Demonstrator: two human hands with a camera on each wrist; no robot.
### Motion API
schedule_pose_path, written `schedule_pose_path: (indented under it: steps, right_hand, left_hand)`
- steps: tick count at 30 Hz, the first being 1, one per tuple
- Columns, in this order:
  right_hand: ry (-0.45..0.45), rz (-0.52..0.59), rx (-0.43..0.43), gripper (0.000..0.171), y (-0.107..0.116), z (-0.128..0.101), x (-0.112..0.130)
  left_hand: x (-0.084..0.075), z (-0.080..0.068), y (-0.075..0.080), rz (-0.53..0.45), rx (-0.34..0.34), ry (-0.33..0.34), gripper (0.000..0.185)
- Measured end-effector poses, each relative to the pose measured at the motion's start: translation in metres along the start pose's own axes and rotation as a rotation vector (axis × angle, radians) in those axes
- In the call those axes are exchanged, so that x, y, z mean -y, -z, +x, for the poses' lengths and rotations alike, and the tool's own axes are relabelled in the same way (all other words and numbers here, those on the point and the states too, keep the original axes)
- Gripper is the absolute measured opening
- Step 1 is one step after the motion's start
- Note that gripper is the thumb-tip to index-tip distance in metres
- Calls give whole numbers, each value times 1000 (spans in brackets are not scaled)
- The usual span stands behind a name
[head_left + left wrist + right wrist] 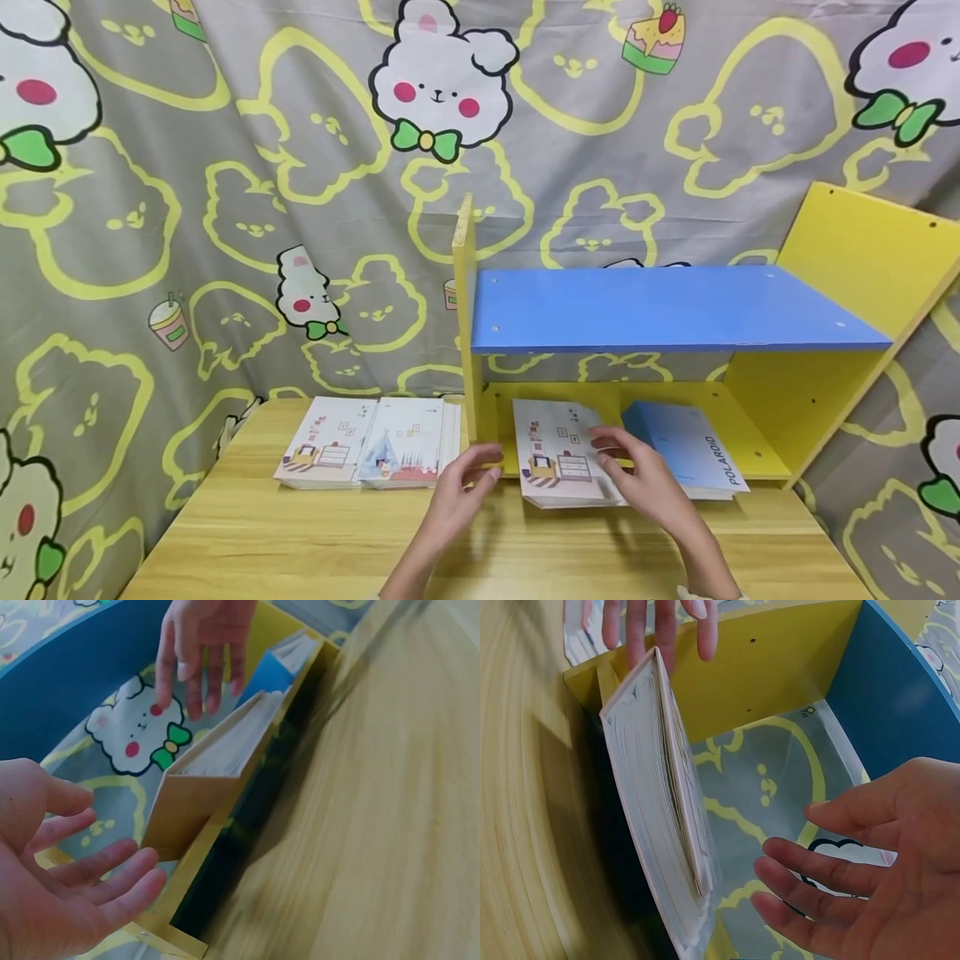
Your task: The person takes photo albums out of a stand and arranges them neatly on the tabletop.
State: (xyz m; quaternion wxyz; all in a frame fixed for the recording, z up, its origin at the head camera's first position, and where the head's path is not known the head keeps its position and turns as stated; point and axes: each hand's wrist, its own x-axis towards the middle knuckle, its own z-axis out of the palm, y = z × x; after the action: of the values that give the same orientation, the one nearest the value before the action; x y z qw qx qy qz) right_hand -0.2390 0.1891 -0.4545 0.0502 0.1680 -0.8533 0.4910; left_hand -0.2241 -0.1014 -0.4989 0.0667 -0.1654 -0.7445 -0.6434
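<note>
Far left on the wooden table: a row of white illustrated books lying flat, untouched.

Left hand reaches forward from the bottom edge, forearm angled up and right. Fingers straight and slightly spread, tips near the yellow side panel of the shelf unit. It holds nothing. The left wrist view confirms a relaxed, open palm.

Illustrated book stack lies flat at the shelf's lower opening, partly overhanging the table, between both hands.

Right hand extends palm-down, fingers loosely extended over the stack's right edge; actual contact cannot be told. The right wrist view shows uncurled fingers, gripping nothing.

Further right, blue "POLAROID" book lies under the blue shelf board.
</note>
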Motion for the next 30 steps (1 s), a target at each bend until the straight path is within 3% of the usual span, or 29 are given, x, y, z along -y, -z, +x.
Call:
schedule_pose_path:
  steps: [11,18,30]
  right_hand:
    - [-38,-14,0,33,-1,0,-5]
    - [21,-25,-4,32,2,5,-3]
    - [-5,-84,-18,33,13,3,-13]
  left_hand:
    - [3,5,-4,-27,28,25,35]
    - [5,6,-3,-42,11,48,36]
    - [4,2,-13,-73,24,76,40]
